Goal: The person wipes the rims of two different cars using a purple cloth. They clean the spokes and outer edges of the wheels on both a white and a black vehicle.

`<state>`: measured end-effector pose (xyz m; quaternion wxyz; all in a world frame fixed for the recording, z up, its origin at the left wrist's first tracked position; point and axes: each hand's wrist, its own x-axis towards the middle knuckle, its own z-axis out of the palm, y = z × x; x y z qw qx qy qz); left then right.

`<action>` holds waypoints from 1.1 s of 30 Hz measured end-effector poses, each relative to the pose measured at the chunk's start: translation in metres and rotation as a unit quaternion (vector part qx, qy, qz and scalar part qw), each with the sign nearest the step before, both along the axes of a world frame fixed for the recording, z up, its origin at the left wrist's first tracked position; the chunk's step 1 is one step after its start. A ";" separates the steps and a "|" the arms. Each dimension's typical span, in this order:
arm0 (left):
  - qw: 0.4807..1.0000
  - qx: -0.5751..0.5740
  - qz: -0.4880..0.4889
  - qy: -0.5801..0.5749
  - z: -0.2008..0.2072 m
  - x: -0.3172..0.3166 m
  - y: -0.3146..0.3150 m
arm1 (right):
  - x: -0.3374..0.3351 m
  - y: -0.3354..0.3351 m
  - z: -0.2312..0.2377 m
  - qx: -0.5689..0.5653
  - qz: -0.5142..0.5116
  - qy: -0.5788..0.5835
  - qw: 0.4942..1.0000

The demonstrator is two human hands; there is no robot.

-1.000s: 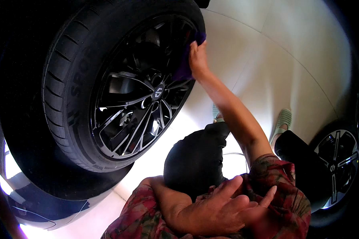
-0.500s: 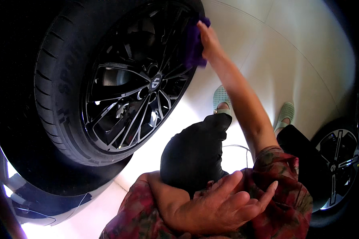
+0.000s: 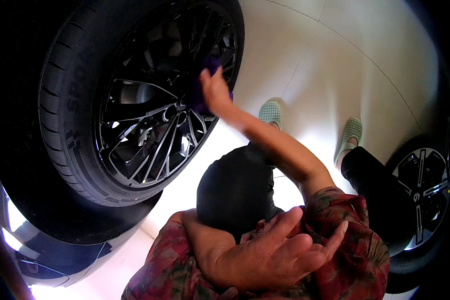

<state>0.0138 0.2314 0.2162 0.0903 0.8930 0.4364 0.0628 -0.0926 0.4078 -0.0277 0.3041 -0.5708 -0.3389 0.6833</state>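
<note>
A car wheel fills the upper left, with a black tyre [image 3: 65, 130] around a glossy black and silver spoked rim [image 3: 157, 156]. My right hand [image 3: 217, 94] presses a bunched purple cloth [image 3: 198, 96] against the rim, beside the hub. The cloth covers the hub's centre and part of the spokes; motion blurs this hand slightly. Across my lap lies my left forearm. My left hand [image 3: 280, 255] is empty, palm partly turned up, its thumb and little finger stretched out and the other fingers loosely bent.
Dark car bodywork [image 3: 80, 262] curves below the wheel at the lower left. Another car wheel [image 3: 419, 195] stands at the right edge. My bent knee [image 3: 235, 192] in black trousers is close to the tyre. Pale green shoes [image 3: 271, 113] are on the light tiled floor [image 3: 310, 65].
My right hand has moved the purple cloth from the rim's outer right edge down and left to the hub, bending the arm. My left hand stays in place.
</note>
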 end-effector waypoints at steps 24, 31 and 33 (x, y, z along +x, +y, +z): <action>0.999 -0.016 0.031 -0.020 -0.005 0.004 0.003 | -0.010 -0.003 -0.070 0.148 -0.041 -0.055 0.987; 0.999 0.040 0.005 0.001 -0.015 0.002 -0.003 | -0.009 -0.048 -0.024 0.067 -0.037 0.336 0.939; 0.999 0.035 0.012 0.010 -0.017 0.002 0.000 | 0.007 -0.026 -0.035 -0.059 -0.160 0.320 0.932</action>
